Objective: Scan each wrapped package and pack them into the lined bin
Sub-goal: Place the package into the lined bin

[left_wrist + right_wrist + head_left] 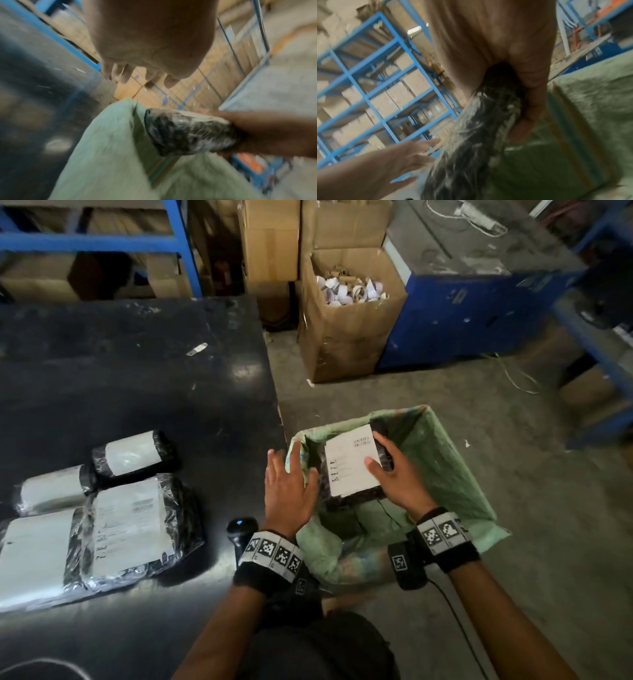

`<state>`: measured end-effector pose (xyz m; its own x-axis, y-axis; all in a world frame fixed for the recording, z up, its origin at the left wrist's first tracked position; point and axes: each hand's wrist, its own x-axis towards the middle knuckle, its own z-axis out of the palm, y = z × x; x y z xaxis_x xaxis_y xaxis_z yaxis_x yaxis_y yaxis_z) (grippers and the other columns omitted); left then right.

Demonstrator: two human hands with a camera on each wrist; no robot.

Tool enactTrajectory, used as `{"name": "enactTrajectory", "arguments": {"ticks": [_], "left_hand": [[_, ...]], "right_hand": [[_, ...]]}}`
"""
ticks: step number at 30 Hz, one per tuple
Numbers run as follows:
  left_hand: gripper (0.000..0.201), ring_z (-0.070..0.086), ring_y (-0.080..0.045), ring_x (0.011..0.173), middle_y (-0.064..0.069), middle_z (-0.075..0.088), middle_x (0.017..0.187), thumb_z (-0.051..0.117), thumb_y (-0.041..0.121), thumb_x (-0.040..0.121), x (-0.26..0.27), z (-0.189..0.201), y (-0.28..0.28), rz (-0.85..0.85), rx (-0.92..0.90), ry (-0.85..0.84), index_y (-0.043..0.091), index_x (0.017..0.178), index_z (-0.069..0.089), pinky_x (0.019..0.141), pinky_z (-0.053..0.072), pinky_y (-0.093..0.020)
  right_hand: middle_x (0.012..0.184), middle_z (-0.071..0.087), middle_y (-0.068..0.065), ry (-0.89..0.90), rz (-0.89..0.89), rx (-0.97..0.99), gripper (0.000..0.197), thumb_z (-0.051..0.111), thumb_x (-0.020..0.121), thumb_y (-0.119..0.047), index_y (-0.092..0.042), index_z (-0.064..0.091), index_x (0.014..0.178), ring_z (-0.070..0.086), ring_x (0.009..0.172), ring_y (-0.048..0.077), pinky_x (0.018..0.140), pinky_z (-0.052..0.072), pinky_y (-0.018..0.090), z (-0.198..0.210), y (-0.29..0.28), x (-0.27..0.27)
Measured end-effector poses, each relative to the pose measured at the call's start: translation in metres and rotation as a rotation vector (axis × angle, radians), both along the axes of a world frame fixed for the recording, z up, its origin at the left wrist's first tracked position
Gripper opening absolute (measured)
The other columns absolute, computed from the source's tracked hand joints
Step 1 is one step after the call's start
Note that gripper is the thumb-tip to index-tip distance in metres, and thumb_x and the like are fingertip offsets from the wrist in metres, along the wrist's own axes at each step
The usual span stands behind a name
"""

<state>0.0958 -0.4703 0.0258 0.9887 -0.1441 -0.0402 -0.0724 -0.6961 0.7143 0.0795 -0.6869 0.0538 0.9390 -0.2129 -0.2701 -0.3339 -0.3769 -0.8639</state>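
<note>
My right hand [394, 474] grips a black plastic-wrapped package with a white label [351, 463] over the mouth of the bin lined with a green bag [455, 474]. The thumb lies on the label and the fingers curl round the far side. The same package [185, 131] [471, 142] shows in both wrist views, above the green liner [106, 142] [573, 135]. My left hand [286, 484] hovers flat with fingers spread, just left of the package at the bin's left rim, holding nothing. Several more wrapped packages [130, 529] lie on the black table [137, 371] at the left. A black handheld scanner [241, 530] rests on the table beside my left wrist.
An open cardboard box of scraps [346, 313] and a blue machine [479, 302] stand on the concrete floor beyond the bin. Blue shelving with cartons [102, 244] rises behind the table. A white cable [44, 667] lies at the table's near left corner.
</note>
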Motion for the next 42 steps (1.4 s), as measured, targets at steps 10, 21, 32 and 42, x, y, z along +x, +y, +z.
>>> {"name": "enactTrajectory", "arguments": {"ticks": [10,21,32,42], "left_hand": [[0.080,-0.005,-0.034,0.158,-0.020,-0.001,0.170,0.042,0.018,0.091,-0.019,-0.063,-0.029,-0.066,0.236,-0.032,0.000,0.161,0.008,0.128,0.011,-0.050],[0.081,-0.007,-0.028,0.159,-0.018,-0.002,0.170,0.051,0.016,0.094,-0.010,-0.061,-0.031,-0.135,0.293,-0.002,-0.001,0.160,0.007,0.129,0.010,-0.046],[0.087,-0.008,-0.030,0.158,-0.019,-0.004,0.170,0.058,0.016,0.092,-0.005,-0.065,-0.027,-0.155,0.358,0.043,-0.002,0.160,0.007,0.128,0.012,-0.050],[0.074,0.011,-0.031,0.158,-0.015,0.014,0.170,0.045,0.036,0.096,0.007,-0.052,0.009,-0.288,0.300,0.028,0.008,0.161,0.021,0.128,0.015,-0.048]], "right_hand": [[0.150,0.047,0.009,0.594,0.339,-0.333,0.064,0.064,0.092,-0.034,-0.022,0.040,0.149,0.053,0.128,0.033,0.107,0.044,0.041,-0.126,-0.054,0.077],[0.148,0.048,0.012,0.489,0.110,-0.019,0.062,0.062,0.094,-0.031,-0.027,0.036,0.151,0.049,0.133,0.030,0.100,0.042,0.029,-0.248,-0.019,0.085],[0.159,0.029,0.015,0.578,0.314,-0.384,0.078,0.050,0.099,-0.023,-0.025,-0.003,0.157,0.043,0.134,0.042,0.108,0.035,0.044,-0.302,-0.014,0.068],[0.151,0.047,0.010,0.555,0.483,-0.465,0.052,0.050,0.097,-0.040,-0.017,0.050,0.143,0.046,0.136,0.030,0.110,0.037,0.033,-0.175,-0.005,0.110]]}}
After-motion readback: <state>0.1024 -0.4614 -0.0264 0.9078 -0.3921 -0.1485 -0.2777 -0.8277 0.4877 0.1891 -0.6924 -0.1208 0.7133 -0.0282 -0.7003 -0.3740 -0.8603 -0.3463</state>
